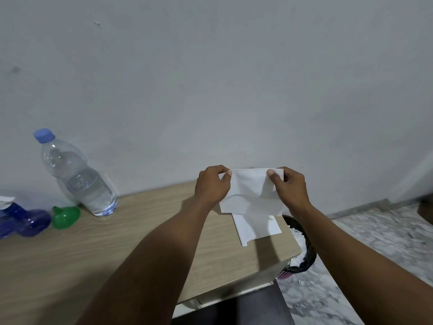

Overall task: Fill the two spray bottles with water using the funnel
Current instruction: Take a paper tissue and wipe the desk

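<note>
The two blue spray bottles (25,221) sit at the far left of the table (117,242), partly cut off by the edge of the view, so I cannot tell if they stand or lie. The green funnel (66,216) is just beside them, tipped over, its thin end pointing left. The water bottle (79,177) stands right behind the funnel, cap on, about half full.

All of these are well away to the left of both hands. The left hand (212,184) is the nearer one. Both hands are busy, though. The left hand and the right hand (290,186) each pinch a top corner of a white tissue (250,191), held up over the right end of the table. They must let go of it before they can reach left, I think.
</note>
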A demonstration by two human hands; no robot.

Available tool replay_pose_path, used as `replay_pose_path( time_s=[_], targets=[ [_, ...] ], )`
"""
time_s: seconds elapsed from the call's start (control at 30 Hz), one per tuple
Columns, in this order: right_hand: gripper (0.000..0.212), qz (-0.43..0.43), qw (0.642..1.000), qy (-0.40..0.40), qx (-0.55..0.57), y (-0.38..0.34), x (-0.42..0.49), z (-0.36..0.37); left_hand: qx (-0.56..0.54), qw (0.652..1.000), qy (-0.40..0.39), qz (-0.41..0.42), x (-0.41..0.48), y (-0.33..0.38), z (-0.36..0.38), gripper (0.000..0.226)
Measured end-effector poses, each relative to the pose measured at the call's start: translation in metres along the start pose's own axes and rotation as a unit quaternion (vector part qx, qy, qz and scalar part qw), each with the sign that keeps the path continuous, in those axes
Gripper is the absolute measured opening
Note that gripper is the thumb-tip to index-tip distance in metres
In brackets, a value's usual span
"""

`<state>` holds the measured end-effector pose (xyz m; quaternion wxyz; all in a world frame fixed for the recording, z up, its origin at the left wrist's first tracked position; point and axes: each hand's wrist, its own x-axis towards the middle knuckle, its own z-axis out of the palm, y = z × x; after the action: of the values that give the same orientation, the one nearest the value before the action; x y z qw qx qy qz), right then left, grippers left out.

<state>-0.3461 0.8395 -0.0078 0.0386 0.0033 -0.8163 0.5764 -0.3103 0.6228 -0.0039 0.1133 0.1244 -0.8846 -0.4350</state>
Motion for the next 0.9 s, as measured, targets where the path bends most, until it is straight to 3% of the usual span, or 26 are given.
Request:
replay_pose_path(
  time_s=[0.2,0.3,0.4,0.47,0.6,0.9],
  targets=[
    [0.019,0.029,0.997,-0.061,0.024,0.004,-0.008,0.009,0.017,0.999,-0.041,-0.017,-0.005,-0.006,-0.001,0.014],
    [0.015,0.107,0.983,-0.123,0.084,0.013,-0.013,0.011,-0.026,0.998,-0.018,-0.055,-0.007,-0.002,0.0,0.011],
    [0.044,0.178,0.962,-0.187,0.085,0.033,-0.018,0.011,-0.071,0.994,-0.018,-0.082,-0.007,0.006,-0.002,0.013],
    [0.049,0.2,0.955,-0.209,0.064,0.042,-0.025,0.013,-0.092,0.991,-0.017,-0.091,-0.005,0.009,-0.003,0.015],
    [0.048,0.243,0.944,-0.208,0.078,0.056,-0.037,0.021,-0.104,0.99,-0.014,-0.095,-0.004,0.011,-0.003,0.017],
    [0.039,0.227,0.95,-0.216,0.019,0.062,-0.031,0.022,-0.038,0.995,0.053,-0.076,-0.003,0.001,-0.014,0.018]
  ],
)
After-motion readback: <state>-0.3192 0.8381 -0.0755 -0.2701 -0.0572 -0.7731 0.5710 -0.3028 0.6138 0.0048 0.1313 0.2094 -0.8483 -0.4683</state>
